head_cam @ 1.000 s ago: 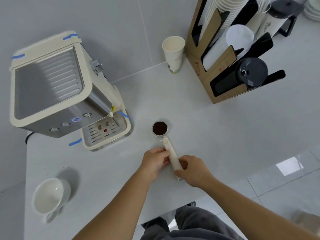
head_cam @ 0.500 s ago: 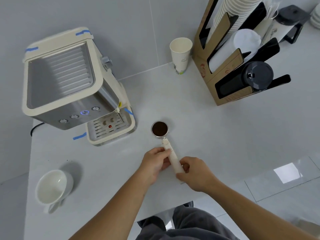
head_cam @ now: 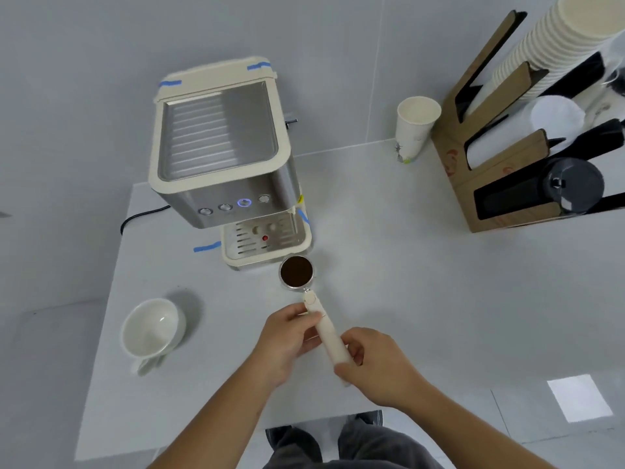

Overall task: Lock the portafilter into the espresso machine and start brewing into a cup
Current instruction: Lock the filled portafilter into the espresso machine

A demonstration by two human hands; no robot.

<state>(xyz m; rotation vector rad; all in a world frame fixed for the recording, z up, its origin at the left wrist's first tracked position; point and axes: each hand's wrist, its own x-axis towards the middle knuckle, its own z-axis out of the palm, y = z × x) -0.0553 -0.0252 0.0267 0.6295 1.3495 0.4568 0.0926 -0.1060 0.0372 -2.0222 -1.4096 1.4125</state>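
Observation:
The portafilter [head_cam: 296, 272] has a steel basket full of dark coffee grounds and a long cream handle. Its basket now sits just in front of the drip tray [head_cam: 265, 247] of the cream and steel espresso machine [head_cam: 220, 147]. My left hand [head_cam: 287, 340] grips the handle near its middle from the left. My right hand [head_cam: 375, 363] grips the handle's near end. A white ceramic cup [head_cam: 150, 328] lies tipped on the table to the left, its opening facing up toward me.
A paper cup [head_cam: 414, 130] stands at the back by the wall. A cardboard holder [head_cam: 500, 184] with cup stacks and lids fills the right back. The machine's black cable [head_cam: 142, 214] runs off its left side. The table's front edge [head_cam: 236, 434] is near my legs.
Both hands have carried the portafilter forward and left, so its basket is now right by the drip tray. The camera has swung, bringing the machine toward the centre.

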